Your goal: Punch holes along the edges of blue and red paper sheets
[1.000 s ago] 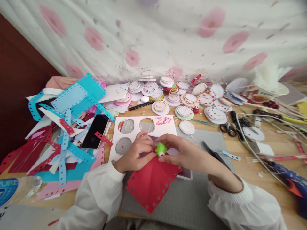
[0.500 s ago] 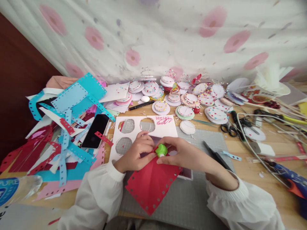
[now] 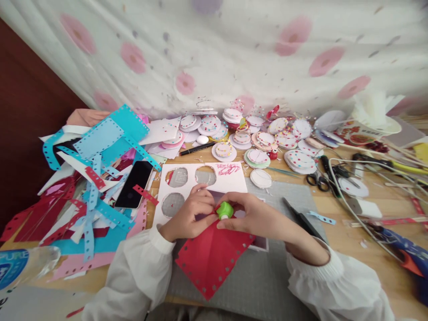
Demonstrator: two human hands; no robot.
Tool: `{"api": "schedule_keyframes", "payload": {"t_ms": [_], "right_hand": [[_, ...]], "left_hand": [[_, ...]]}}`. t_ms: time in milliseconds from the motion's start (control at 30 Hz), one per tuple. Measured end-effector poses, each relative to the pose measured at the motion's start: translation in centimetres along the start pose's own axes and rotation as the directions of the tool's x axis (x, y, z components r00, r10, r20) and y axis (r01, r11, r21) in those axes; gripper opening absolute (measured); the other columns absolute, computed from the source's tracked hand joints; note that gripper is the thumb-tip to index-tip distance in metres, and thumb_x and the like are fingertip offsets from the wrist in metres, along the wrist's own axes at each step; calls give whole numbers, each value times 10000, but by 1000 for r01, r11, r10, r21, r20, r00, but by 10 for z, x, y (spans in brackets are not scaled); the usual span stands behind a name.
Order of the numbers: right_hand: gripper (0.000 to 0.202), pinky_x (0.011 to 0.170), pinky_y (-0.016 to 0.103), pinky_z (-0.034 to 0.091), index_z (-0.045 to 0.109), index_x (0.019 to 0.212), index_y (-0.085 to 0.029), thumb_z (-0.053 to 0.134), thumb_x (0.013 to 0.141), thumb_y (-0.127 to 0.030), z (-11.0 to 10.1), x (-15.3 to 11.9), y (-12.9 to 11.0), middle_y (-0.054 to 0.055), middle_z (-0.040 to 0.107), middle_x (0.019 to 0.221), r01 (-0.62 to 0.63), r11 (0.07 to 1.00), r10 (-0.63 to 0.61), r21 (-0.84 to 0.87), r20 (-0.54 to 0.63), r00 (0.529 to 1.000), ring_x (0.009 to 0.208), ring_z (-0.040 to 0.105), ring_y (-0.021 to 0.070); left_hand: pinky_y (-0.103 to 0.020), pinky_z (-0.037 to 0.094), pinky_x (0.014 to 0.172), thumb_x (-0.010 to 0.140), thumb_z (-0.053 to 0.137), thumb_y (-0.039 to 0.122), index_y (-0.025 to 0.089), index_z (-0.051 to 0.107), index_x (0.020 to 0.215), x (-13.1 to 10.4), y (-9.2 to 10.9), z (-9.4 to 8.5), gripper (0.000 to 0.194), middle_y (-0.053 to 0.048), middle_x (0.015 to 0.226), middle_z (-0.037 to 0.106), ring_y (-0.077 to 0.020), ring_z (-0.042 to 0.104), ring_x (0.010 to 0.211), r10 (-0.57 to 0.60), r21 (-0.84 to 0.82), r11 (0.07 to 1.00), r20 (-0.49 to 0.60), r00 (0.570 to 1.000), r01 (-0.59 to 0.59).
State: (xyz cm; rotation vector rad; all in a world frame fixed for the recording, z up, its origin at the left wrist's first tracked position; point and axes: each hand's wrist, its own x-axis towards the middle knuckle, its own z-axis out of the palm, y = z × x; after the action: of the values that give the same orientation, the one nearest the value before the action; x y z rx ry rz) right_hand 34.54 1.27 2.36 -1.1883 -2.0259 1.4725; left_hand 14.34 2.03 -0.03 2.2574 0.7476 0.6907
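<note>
My left hand [image 3: 192, 209] pinches the top corner of a sheet of red paper [image 3: 212, 263], whose lower edges carry a row of punched holes. A small green hole punch [image 3: 225, 209] sits at that corner, gripped between the thumb and fingers of my right hand [image 3: 252, 211]. The fingers partly hide where punch and paper meet. Behind my hands lies a white card [image 3: 230, 178] with round cut-outs and red scribbles. A shallow box [image 3: 263, 244] shows partly beneath the paper, over a grey cutting mat [image 3: 267, 276].
Decorated layered paper discs [image 3: 224, 150] crowd the back by the curtain. Paper strips [image 3: 88, 209], a phone [image 3: 133, 185] and a plastic bottle [image 3: 30, 263] lie left. A black-handled tool [image 3: 301, 218], scissors [image 3: 317, 180] and a white cable [image 3: 351, 209] are at right.
The whole view has shifted very slightly. Both hands keep their hold on the paper and the punch, with hardly any movement.
</note>
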Motion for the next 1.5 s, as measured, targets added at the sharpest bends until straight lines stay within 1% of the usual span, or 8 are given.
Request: {"api": "schedule_keyframes", "payload": {"t_ms": [333,800,1000,1100,1233,1333,1400,1500], "right_hand": [[222,638,262,417,617,893,-155,677,768,-329,4,-3,-11,17,605,793,-17,996,11,-89,-68,998,711,521,153],[127,630,271,403,645,867,-145,667,758,-207,6,-3,-15,21,620,778,7,989,-24,-145,-112,993,681,517,151],[148,625,273,400,638,917,-155,641,786,-226,3,-4,-14,29,625,814,27,991,-44,-134,-129,991,690,514,155],[119,635,269,399,633,890,-163,646,784,-216,3,-4,-13,23,625,817,36,991,-53,-131,-125,991,700,518,152],[182,643,269,399,632,957,-172,653,783,-221,7,-3,-10,19,626,837,30,988,-53,-154,-146,988,699,516,147],[205,650,271,401,631,970,-168,652,768,-201,12,-2,-7,18,625,827,37,986,-60,-163,-141,988,705,521,150],[213,661,268,403,630,961,-169,629,750,-142,15,-1,-6,17,627,833,46,986,-70,-161,-144,987,719,528,150],[254,646,259,399,625,942,-165,576,710,-70,20,0,-6,18,620,823,37,984,-67,-172,-172,983,707,521,145]], "left_hand": [[-417,234,1079,899,488,236,174,556,675,0,0,-1,243,6,675,542,-152,530,821,10,2,1000,15,1000,-10],[-415,236,1087,884,479,226,181,548,686,0,1,-1,214,4,683,545,-154,541,829,-4,9,1000,23,1000,4],[-440,220,1103,785,577,284,179,580,798,-2,2,-2,106,-48,904,616,-196,577,920,-40,-64,997,-27,999,39],[-459,204,1107,747,610,331,187,578,991,-4,1,-3,285,-79,1068,625,-247,559,1044,-58,-78,995,-20,998,56],[-479,152,1120,679,694,538,182,503,1185,-4,0,-2,648,-114,1209,575,-294,499,1151,-39,-68,997,8,999,39],[-455,198,1106,671,683,627,176,564,977,-3,1,0,558,-63,971,612,-247,554,987,-80,-31,996,3,997,80],[-439,247,1082,717,652,612,173,546,813,-3,3,1,462,-21,802,557,-203,551,848,-99,-2,995,-10,995,99],[-436,278,1061,779,603,567,173,508,745,-4,4,1,406,-4,735,495,-181,527,780,-97,13,995,-34,995,97]]}}
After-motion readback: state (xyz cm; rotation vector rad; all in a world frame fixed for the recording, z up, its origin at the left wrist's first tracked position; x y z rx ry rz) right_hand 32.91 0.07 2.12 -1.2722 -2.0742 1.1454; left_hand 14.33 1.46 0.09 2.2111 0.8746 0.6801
